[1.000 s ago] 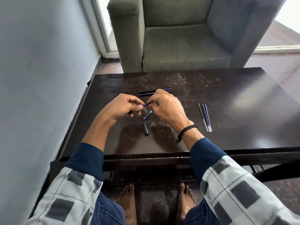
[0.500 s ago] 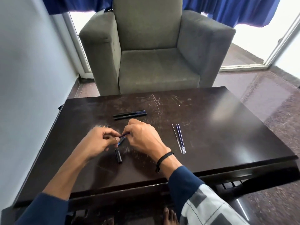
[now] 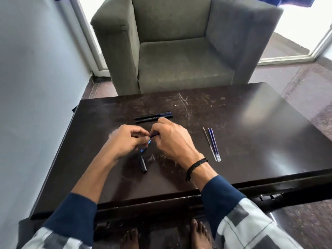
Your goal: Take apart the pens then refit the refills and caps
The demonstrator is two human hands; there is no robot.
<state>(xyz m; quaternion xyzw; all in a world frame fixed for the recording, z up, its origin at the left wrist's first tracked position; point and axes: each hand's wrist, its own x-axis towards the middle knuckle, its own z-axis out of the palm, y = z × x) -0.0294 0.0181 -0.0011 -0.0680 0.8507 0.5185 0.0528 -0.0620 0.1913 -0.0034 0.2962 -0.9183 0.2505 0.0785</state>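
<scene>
left hand and right hand both pinch the slim dark-blue plastic pen piece, axis seemingly eight-to-two; short black plastic cap lies at six o'clock, nearer the left.

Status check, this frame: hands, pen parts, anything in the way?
Left hand and right hand both pinch one blue pen piece. Black cap, three refills, two barrels loose on table. Nothing blocking.

The person wears white fabric sleeves checked with grey squares, ending in plain dark-blue cuffs, a thin black cord bracelet round the right wrist, and has bare feet.
</scene>
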